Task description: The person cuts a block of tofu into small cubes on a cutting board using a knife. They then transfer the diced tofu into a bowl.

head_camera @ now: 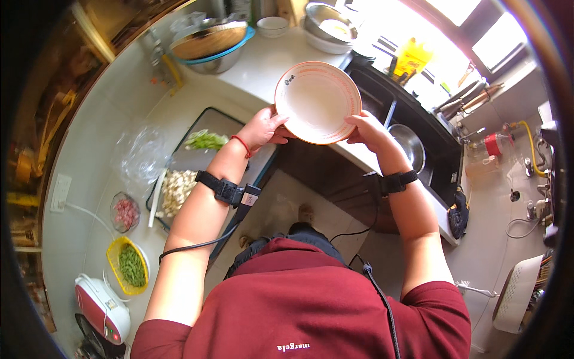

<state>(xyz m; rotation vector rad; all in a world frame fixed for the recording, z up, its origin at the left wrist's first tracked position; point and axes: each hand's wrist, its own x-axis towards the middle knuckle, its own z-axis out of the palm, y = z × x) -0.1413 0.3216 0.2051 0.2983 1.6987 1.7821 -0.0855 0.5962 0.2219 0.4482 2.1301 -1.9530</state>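
A white shallow bowl (317, 102) with an orange rim is held up by both hands, over the front edge of the counter. My left hand (264, 128) grips its lower left rim, thumb on the inside. My right hand (367, 130) grips the lower right rim, thumb also on top. The inside of the bowl looks empty. Left of my left hand, sliced green vegetable (207, 140) and chopped pale pieces (176, 190) lie on a cutting board (215, 119), with a knife blade (193, 160) between them.
A black sink (441, 157) holding a metal pan (409, 146) is at right. Stacked bowls (329, 27), a small white bowl (272, 27) and a steel basin (213, 65) stand behind. At left are a bowl of pink meat (125, 213), a yellow basket (114, 269) of green beans and a rice cooker (101, 305).
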